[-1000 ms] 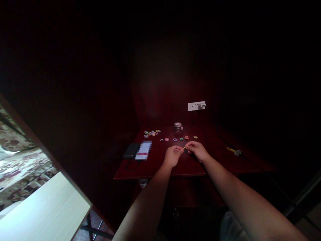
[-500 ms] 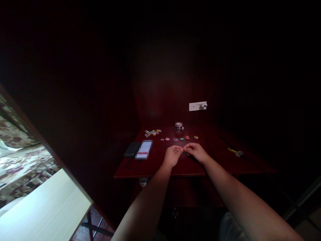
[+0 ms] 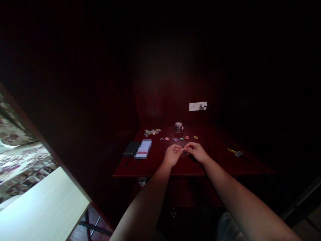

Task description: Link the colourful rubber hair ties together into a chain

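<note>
Over the front of the dark red table, my left hand (image 3: 173, 155) and my right hand (image 3: 196, 152) meet at the fingertips. Both pinch a small yellow hair tie (image 3: 183, 148) between them. Just beyond my fingers lies a row of small hair ties: a blue one (image 3: 162, 139), pink ones (image 3: 167, 138), purple (image 3: 175, 139), green (image 3: 182, 139), orange-red (image 3: 187, 137) and yellow (image 3: 196, 137). Farther left is a loose pile of mixed pastel hair ties (image 3: 152, 132). A clear jar (image 3: 178, 128) with a pinkish top stands behind the row.
At the left of the table (image 3: 160, 169) lie a lit phone (image 3: 143, 149), blurred out, and a black box-like device (image 3: 130, 149) with a cable. A yellow cable with a connector (image 3: 235, 152) rests at the right. The back wall has a socket panel (image 3: 198, 106) with a plug in it.
The yellow hair tie shows a little more between my fingertips. Both hands stay nearly in place, and the view has shifted slightly.
</note>
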Tool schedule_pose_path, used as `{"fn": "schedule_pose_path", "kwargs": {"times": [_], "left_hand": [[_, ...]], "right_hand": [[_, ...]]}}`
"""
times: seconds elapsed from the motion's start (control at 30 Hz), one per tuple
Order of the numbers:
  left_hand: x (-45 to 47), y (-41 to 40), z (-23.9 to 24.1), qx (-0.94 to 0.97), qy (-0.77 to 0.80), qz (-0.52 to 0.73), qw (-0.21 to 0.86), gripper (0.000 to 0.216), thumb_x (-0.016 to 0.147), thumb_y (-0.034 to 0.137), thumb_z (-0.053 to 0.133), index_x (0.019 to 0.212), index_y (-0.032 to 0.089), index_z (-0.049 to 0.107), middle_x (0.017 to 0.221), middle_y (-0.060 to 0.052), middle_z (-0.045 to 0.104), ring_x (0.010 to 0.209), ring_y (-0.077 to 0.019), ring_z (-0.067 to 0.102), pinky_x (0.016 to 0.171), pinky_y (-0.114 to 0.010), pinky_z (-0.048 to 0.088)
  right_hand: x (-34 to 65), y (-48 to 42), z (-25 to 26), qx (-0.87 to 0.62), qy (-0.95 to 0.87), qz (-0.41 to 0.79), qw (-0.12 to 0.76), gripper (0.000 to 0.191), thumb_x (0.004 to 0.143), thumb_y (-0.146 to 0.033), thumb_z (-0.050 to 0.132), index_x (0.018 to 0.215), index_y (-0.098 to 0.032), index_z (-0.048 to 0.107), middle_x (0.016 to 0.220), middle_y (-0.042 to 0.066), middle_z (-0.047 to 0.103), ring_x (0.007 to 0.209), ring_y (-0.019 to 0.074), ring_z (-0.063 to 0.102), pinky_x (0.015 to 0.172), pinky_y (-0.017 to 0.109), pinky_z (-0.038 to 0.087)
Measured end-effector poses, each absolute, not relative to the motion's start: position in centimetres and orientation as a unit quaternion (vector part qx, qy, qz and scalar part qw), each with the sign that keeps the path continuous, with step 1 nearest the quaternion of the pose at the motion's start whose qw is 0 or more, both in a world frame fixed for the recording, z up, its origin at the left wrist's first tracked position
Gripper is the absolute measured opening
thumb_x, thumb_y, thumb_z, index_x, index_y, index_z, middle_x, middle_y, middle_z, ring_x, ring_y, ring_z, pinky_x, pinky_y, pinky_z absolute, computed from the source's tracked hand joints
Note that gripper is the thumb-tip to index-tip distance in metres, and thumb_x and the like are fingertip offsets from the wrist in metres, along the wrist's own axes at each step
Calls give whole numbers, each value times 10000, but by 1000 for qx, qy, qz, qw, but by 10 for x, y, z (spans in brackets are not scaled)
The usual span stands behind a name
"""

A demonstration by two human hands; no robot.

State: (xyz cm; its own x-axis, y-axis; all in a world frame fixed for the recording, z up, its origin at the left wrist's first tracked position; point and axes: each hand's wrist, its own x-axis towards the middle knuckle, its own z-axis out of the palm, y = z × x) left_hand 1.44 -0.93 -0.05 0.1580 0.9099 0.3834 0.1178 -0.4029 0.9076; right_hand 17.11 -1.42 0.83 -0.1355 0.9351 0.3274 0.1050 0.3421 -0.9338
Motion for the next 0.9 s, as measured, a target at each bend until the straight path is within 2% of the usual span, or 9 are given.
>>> {"fn": "schedule_pose_path", "kwargs": {"times": [0.37,0.6,0.9], "left_hand": [[14,-8,-1,662,383,529,368,132,698,215,609,792,123,596,703,-46,625,641,-109,577,608,-216,452],[13,-7,1,664,377,540,353,101,716,189,577,798,133,598,729,-42,623,646,-104,569,613,-213,444],[14,-7,3,646,389,551,358,90,678,181,601,749,139,566,659,-11,584,606,-96,545,581,-204,428]], "right_hand": [[169,-17,12,-400,-641,413,508,244,606,-342,689,708,-144,590,490,-38,516,449,86,455,453,208,323],[168,-18,14,-386,-638,437,504,265,593,-340,709,736,-139,612,524,-27,550,453,79,460,464,212,351],[171,-17,13,-361,-630,459,511,320,612,-307,702,881,-143,644,713,30,638,537,91,508,513,224,404]]}}
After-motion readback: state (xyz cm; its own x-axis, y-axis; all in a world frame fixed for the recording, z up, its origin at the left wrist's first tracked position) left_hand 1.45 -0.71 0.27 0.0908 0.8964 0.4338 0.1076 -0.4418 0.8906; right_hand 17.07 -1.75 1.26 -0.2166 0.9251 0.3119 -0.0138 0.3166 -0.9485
